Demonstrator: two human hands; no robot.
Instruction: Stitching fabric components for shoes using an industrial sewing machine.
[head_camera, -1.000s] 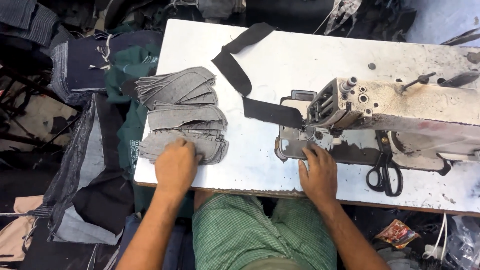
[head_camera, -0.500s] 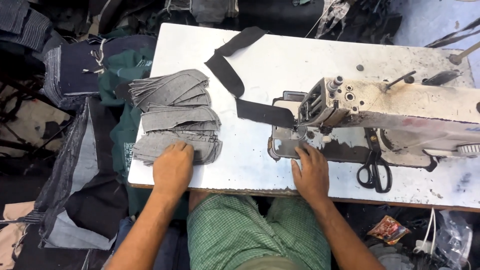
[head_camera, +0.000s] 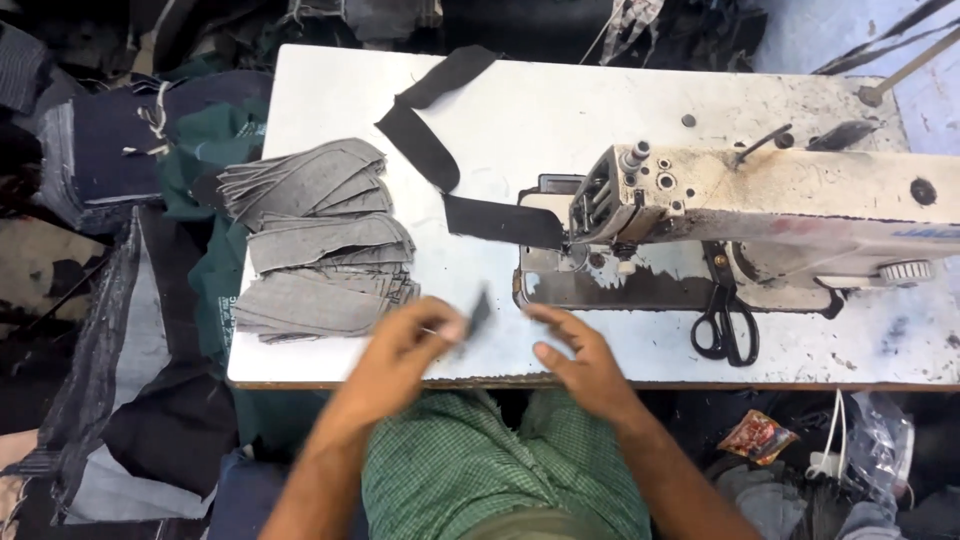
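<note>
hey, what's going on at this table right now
A person sits at a white table with a sewing machine. The left hand pinches a small dark fabric piece above the table's near edge; the right hand is open beside it. Stacks of grey cut pieces lie at left, a chain of dark pieces trails from the needle, scissors rest nearby.

A small crumpled packet (head_camera: 757, 437), red and orange, is seen on the floor below the surface's (head_camera: 600, 120) right front edge. No signs or screens are visible.
</note>
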